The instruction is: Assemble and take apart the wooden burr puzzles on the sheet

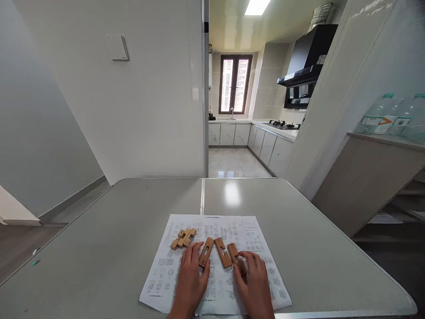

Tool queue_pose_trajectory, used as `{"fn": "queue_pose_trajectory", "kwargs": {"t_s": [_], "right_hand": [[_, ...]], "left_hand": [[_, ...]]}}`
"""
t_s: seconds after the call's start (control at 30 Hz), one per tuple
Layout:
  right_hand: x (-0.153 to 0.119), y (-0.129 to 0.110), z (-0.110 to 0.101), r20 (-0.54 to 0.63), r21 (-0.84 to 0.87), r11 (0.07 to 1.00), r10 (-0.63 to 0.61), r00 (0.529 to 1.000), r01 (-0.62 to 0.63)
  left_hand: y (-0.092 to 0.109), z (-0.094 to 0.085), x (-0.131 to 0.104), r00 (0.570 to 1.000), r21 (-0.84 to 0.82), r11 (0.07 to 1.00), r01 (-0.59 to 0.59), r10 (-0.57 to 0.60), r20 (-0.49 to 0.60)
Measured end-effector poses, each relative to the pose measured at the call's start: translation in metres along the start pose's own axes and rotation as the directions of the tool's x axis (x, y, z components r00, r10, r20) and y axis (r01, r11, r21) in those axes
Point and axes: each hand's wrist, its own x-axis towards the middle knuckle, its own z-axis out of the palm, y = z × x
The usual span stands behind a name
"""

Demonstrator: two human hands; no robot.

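Note:
On the table, a printed white sheet lies under several wooden puzzle pieces. My left hand is around a slotted piece marked 2, thumb at its lower right edge and fingers at its left. My right hand has thumb and fingers on the notched piece at the right, hiding part of its lower end. Between the hands lies another notched piece, marked 1, untouched. Past my left fingertips sits a cluster of lighter wooden pieces, side by side.
The grey table has a seam and metal edging. A small green scrap lies near its left edge. Plastic bottles stand on a cabinet at the right. Beyond the table, a doorway opens onto a kitchen.

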Motion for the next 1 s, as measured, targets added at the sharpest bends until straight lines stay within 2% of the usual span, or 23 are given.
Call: {"fn": "queue_pose_trajectory", "kwargs": {"t_s": [0.2, 0.4, 0.6, 0.73, 0.9, 1.0], "right_hand": [[0.0, -0.001, 0.0, 0.036, -0.048, 0.998, 0.039, 0.999, -0.037], [0.0, -0.007, -0.008, 0.141, 0.162, 0.981, 0.087, 0.986, -0.109], [0.002, -0.011, -0.012, 0.205, 0.231, 0.964, 0.087, 0.975, -0.135], [0.002, -0.013, -0.01, 0.198, 0.27, 0.952, 0.09, 0.976, -0.143], [0.002, -0.016, -0.011, 0.169, 0.249, 0.963, 0.056, 0.984, -0.098], [0.003, -0.016, -0.012, 0.185, 0.306, 0.947, 0.043, 0.982, -0.099]], "left_hand": [[-0.004, 0.004, 0.0, 0.999, 0.092, 0.996, 0.013, -0.01, -0.033], [-0.007, 0.007, 0.0, 0.999, 0.142, 0.99, -0.007, 0.015, -0.053], [-0.003, 0.003, 0.001, 0.998, 0.128, 0.992, -0.012, 0.019, -0.059], [0.001, -0.001, 0.003, 1.0, 0.084, 0.996, 0.012, -0.01, -0.024], [0.004, -0.001, 0.004, 0.999, 0.068, 0.997, 0.035, -0.033, -0.03], [0.003, 0.0, 0.004, 0.999, 0.077, 0.996, 0.043, -0.041, -0.026]]}}
